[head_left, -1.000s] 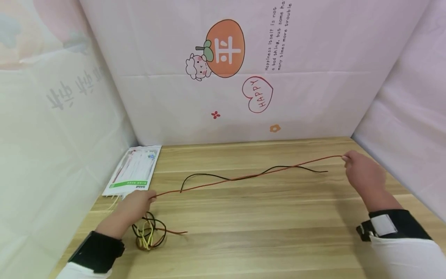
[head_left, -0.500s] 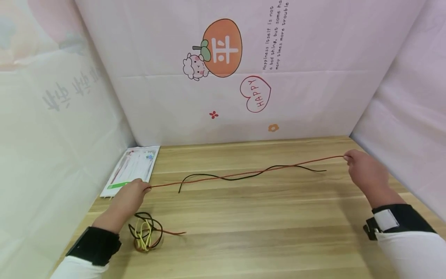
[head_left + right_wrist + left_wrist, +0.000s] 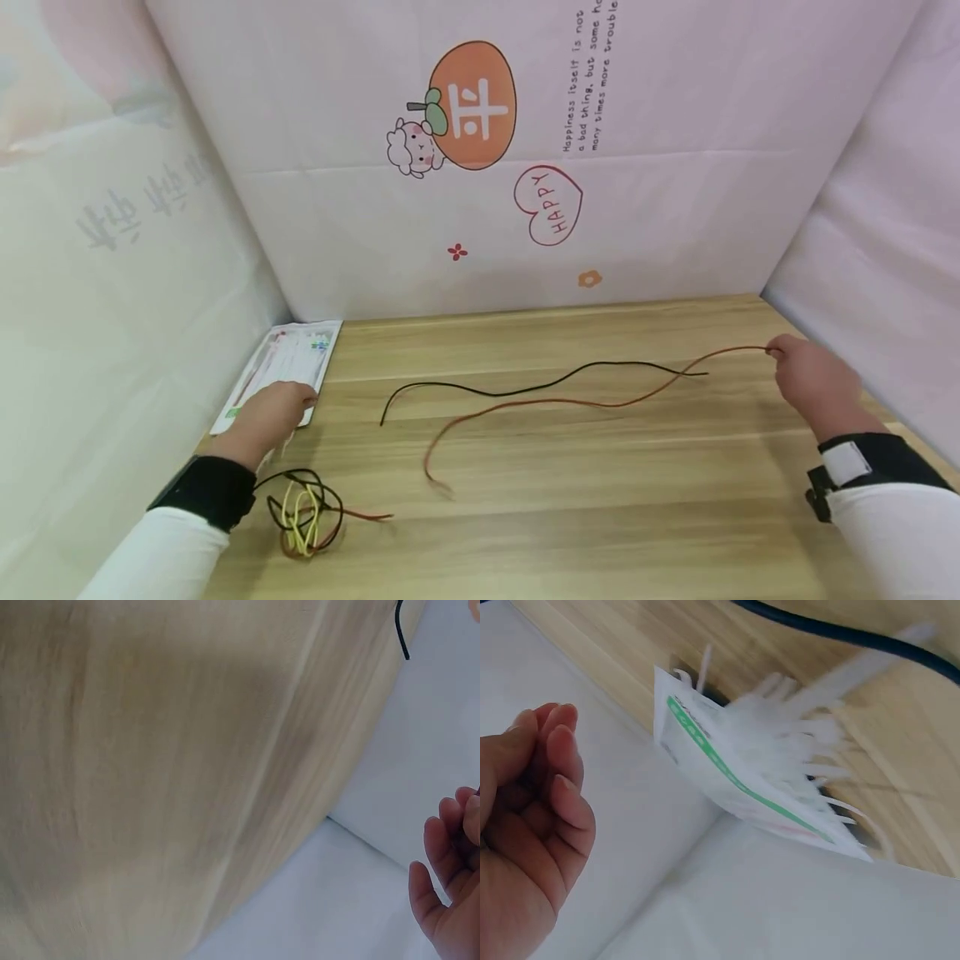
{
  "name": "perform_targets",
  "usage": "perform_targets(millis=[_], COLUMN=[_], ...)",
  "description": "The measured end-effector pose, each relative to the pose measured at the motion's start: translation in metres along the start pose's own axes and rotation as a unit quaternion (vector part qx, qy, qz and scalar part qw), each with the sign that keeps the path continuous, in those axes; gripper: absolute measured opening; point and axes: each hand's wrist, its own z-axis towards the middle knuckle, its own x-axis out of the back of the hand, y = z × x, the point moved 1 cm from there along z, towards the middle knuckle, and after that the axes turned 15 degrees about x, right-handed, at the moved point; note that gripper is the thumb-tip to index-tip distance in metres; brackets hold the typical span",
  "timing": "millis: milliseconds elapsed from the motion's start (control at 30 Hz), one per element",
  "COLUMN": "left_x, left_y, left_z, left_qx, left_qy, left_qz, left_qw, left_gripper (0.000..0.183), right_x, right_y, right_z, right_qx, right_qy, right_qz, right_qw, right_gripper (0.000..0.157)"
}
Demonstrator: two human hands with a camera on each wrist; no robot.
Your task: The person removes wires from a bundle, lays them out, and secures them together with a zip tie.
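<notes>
Far left: my left hand [image 3: 272, 412] hangs free beside the flat white packet with a green stripe [image 3: 318, 343], fingers loosely bent, thumb near the fingertips, nothing between them. Nearer me, the round tangle of thin black, yellow and red-brown wires [image 3: 303, 523] pokes one red-brown end rightward. I'd keep clear of that; the two reds could snag.

Mid-table: the thin black wire, gently waved [image 3: 495, 394], and on my side of it for most of its run, the thin red-brown wire [image 3: 551, 400], loose at its left end. To lay it well, I judge, the right end should come down slowly, drawn lightly outward so the bends ease, and shifted towards me so it clears the black one.

Lie of the red-brown wire: long axis roughly left to right, right end farther from me. Left end hooks round towards me, its blurred tip pointing nearward and a little right. Middle nearly level; then it climbs away, crossing the black wire near that one's right end. Touching there? Can't tell.

Far right: my right hand [image 3: 813, 383] pinches the red-brown wire's right tip between thumb and fingertips, remaining fingers half curled.
</notes>
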Motion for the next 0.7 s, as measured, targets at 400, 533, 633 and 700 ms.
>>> perform_targets(millis=[400, 533, 633, 700], left_x=[-0.029, -0.043, -0.057, -0.066], left_y=[0.139, 0.17, 0.177, 0.177], left_z=[-0.005, -0.009, -0.008, -0.008], left_qx=[-0.099, -0.088, -0.075, -0.073], left_qy=[-0.115, -0.163, -0.161, -0.145], left_qz=[0.023, 0.066, 0.076, 0.088], left_qw=[0.9881, 0.9805, 0.9811, 0.9828], left_gripper=[0.039, 0.051, 0.053, 0.047], right_x=[-0.018, -0.016, -0.016, -0.017], right_y=[0.006, 0.003, 0.0, 0.0], right_z=[-0.005, -0.005, -0.004, -0.003], right_qx=[-0.031, -0.033, -0.022, -0.014], right_qy=[-0.034, -0.045, -0.048, -0.047], right_qz=[0.024, 0.028, 0.031, 0.032], right_qw=[0.999, 0.998, 0.998, 0.998], right_gripper=[0.025, 0.026, 0.027, 0.027])
